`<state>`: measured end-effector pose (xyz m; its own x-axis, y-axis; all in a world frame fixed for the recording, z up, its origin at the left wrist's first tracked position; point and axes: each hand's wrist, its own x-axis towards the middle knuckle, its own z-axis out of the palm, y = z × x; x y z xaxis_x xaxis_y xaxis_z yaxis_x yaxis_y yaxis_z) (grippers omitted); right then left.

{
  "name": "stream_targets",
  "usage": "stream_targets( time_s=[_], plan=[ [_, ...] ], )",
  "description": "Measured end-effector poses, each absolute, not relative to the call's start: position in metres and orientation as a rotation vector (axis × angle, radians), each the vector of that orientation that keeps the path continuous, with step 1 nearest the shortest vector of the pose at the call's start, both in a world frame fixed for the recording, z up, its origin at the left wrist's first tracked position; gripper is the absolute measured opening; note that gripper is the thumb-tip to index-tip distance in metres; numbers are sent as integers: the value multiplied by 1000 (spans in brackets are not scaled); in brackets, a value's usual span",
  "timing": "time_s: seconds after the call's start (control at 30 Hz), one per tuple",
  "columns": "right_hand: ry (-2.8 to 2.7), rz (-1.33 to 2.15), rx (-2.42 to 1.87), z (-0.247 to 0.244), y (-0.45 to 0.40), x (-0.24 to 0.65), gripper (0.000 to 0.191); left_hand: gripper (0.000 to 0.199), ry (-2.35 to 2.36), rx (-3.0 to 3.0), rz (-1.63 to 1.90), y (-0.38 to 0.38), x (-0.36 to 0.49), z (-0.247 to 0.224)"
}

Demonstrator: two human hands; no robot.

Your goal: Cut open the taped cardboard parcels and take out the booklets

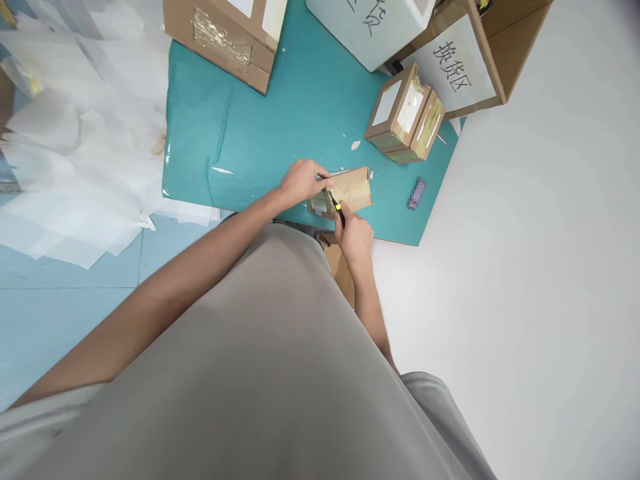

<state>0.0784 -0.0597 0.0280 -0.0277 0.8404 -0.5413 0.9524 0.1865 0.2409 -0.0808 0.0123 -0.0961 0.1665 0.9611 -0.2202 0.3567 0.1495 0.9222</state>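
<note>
At your far left, white sheets (75, 143) lie loosely piled beside the green tabletop (260, 147). Next comes a large carton (225, 37) on the tabletop's far side. Your left hand (301, 181) reaches the left end of the small cardboard box (356, 189), thumb and fingertips drawn close together there; you cannot tell from this view whether they pinch anything. The small box lies near the tabletop's front edge, its long axis running roughly left to right, the right end angled slightly away from you. It extends rightward from your left fingertips, and your right hand (356, 237) is at its near side. That hand is closed around a black-and-yellow tool (339, 210), whose tip points away from you, over the box's left part, close to your left fingertips. Farther right are a white bin (357, 40), two taped boxes (404, 120) side by side, a blurred purple item (416, 193) and an open carton (493, 60).
</note>
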Motion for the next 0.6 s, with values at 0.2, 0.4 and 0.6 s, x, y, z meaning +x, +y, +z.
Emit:
stream_targets(
  time_s=[0.2,0.4,0.6],
  plan=[
    [1853,-268,1683,31,-57,71,57,18,1396,1388,761,11,-78,-103],
    [1789,-297,1685,32,-46,57,54,17,1445,1390,768,12,-76,-108],
    [1772,-301,1667,36,-55,69,48,18,1493,1379,798,8,-72,-108]
  ],
)
